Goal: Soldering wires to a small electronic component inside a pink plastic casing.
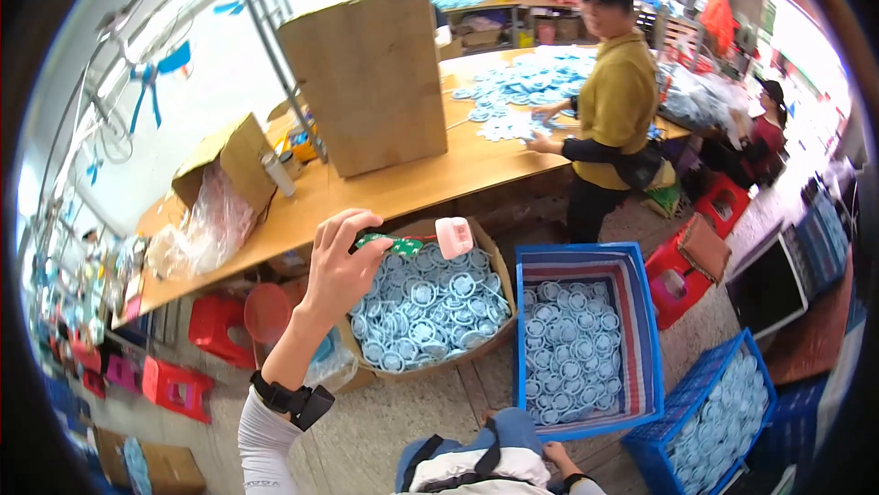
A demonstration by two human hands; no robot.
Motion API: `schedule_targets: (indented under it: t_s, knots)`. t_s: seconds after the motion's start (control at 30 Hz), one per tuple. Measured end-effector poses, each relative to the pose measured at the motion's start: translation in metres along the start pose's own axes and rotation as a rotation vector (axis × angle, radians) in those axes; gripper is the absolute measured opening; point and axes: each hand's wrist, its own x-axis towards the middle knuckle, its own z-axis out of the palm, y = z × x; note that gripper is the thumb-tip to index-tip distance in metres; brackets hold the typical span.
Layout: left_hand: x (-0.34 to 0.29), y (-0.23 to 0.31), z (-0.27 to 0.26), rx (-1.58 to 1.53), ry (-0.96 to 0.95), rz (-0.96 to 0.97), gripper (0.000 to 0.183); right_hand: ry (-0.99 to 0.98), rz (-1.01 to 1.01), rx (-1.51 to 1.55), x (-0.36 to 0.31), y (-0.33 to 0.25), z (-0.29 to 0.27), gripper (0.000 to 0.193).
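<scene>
My left hand [339,261] is raised over a cardboard box [502,261], its thumb and fingers pinching a green strip with a white pattern [392,245]. A small pink block-shaped thing [454,237] hangs at the strip's far end, joined by a thin red piece. Below it, the box is full of light-blue round plastic pieces [426,307]. Low in the picture, beside my thigh, part of my right hand [555,455] shows near the blue-rimmed striped crate [593,424]; its fingers are mostly hidden. That crate holds more of the same light-blue pieces.
A wooden table [385,193] crosses ahead, bearing a tall cardboard box [366,83]. A person in a yellow shirt [623,92] handles light-blue pieces there. Red stools [673,280] stand right of the crate, and another blue crate [705,417] sits at lower right.
</scene>
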Motion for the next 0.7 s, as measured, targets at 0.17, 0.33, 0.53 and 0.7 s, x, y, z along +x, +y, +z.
schedule_targets:
  t_s: [0.17, 0.33, 0.53, 0.7]
  knots:
    - [-0.124, -0.005, 0.028, -0.084, -0.166, -0.397, 0.014, -0.089, -0.16, -0.278, 0.056, -0.023, -0.014, 0.023]
    - [-0.333, 0.057, 0.002, -0.001, -0.363, -0.866, 0.013, -0.209, -0.063, -0.139, 0.08, -0.08, -0.005, 0.017]
    - [-0.521, 0.156, -0.074, 0.148, -0.221, -1.55, 0.015, -0.315, -0.109, -0.41, 0.094, -0.143, 0.044, 0.018]
    - [-0.596, 0.155, -0.14, 0.313, 0.134, -1.944, 0.013, -0.283, -0.171, -0.748, 0.053, -0.241, 0.153, 0.02]
